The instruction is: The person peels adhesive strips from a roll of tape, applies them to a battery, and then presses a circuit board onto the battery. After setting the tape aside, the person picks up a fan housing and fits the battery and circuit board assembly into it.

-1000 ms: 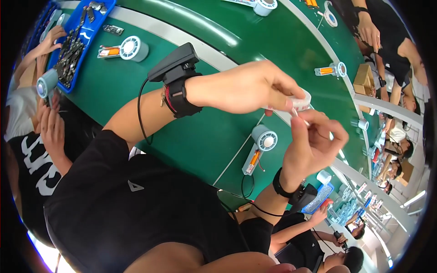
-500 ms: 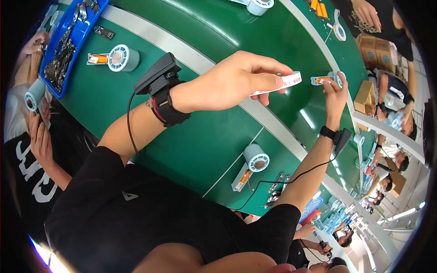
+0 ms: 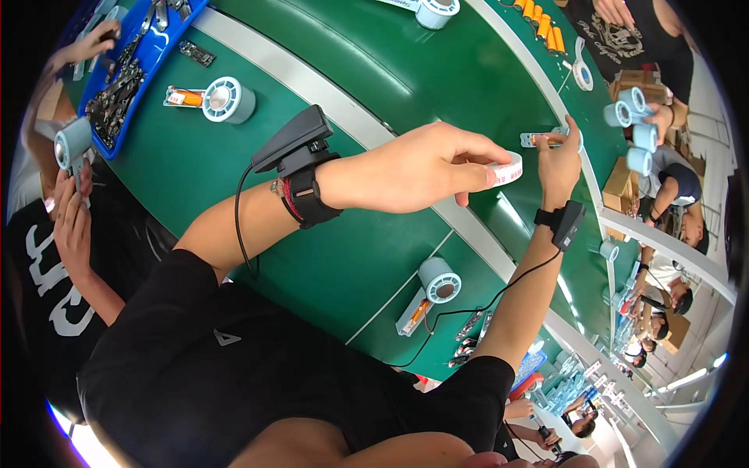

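Observation:
My left hand (image 3: 425, 168) pinches a small roll of white tape (image 3: 509, 169) with red print between thumb and fingers, above the green belt. Farther right, my right hand (image 3: 559, 165) has its thumb and fingers around a light-blue handheld fan (image 3: 529, 140) with its handle uncovered; the hand partly hides the fan's head. Another such fan (image 3: 228, 100), an orange battery showing in its handle, lies on the table at the left. A third fan (image 3: 439, 282) lies nearer my body, between my arms.
A blue tray (image 3: 117, 139) of dark parts stands far left, with a circuit board (image 3: 197, 53) beside it. The belt's metal rail (image 3: 312, 82) crosses the table. Orange batteries (image 3: 546, 31) and a white roll (image 3: 582, 74) lie across the belt. Co-workers sit on both sides.
My left hand has moved slightly right and down in the picture with the tape roll. My right hand and the fan at it have shifted left. A co-worker across now carries several blue fans.

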Available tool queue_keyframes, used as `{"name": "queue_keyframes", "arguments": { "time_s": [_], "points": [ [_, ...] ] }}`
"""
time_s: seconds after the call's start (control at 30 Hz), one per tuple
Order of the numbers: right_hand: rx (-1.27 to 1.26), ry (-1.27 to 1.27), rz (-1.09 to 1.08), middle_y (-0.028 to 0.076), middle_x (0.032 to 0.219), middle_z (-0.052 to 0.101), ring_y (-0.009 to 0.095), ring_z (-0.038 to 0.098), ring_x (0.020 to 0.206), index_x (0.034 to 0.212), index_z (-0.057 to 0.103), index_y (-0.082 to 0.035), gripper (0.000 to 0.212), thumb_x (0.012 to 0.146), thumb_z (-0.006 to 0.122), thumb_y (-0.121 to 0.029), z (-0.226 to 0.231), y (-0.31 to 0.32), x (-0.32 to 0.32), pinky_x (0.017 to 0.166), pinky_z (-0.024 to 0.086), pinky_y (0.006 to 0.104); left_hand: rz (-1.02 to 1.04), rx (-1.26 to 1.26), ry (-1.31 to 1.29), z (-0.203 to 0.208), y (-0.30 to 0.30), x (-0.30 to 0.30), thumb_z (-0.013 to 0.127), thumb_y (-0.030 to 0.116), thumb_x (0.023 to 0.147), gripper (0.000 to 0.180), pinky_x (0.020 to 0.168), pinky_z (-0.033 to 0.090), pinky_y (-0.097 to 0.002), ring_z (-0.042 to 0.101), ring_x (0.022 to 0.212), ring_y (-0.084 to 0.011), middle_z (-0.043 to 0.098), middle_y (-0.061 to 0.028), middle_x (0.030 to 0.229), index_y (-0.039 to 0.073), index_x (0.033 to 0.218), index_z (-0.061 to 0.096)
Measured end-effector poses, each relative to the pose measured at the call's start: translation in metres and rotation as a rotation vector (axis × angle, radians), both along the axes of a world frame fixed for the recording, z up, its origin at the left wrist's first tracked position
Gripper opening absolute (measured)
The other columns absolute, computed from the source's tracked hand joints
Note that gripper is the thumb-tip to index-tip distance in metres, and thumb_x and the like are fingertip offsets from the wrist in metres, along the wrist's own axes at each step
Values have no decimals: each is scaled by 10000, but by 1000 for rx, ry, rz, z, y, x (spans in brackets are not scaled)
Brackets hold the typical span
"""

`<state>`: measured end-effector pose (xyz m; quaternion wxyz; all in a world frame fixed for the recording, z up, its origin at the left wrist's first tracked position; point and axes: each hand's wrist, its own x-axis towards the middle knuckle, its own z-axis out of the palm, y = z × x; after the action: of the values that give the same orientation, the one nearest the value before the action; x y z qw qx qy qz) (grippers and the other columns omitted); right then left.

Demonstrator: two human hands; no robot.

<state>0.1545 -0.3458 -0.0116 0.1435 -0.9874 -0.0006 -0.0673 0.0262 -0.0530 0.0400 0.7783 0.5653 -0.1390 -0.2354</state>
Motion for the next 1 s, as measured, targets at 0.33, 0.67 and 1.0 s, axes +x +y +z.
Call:
{"name": "queue_keyframes", "arguments": {
  "time_s": [0.33, 0.67, 1.0],
  "points": [
    [60, -66, 9, 195, 1027, 646, 365, 660, 926, 1266, 642, -115, 601, 710, 858, -189, -32, -29, 46, 884, 513, 426, 73, -51, -69, -3, 3, 1, 587, 306, 1012, 413, 697, 514, -284, 596, 735, -120, 660, -46, 946, 5, 1292, 624],
    [108, -200, -96, 136, 984, 646, 225, 635, 853, 1149, 695, -67, 409, 755, 802, -103, 1, 15, 15, 794, 506, 352, 161, 99, -333, -12, 2, 4, 602, 154, 1001, 336, 788, 522, -306, 613, 871, -139, 652, -99, 1090, 0, 1299, 604],
    [1109, -332, 74, 95, 947, 696, 106, 622, 745, 1132, 603, 6, 245, 902, 691, 12, 89, 105, -230, 616, 475, 214, 169, 27, -345, 36, -18, -58, 717, 67, 900, 512, 836, 521, -293, 625, 973, -113, 650, -78, 1021, 34, 1374, 525]
  ]
}}
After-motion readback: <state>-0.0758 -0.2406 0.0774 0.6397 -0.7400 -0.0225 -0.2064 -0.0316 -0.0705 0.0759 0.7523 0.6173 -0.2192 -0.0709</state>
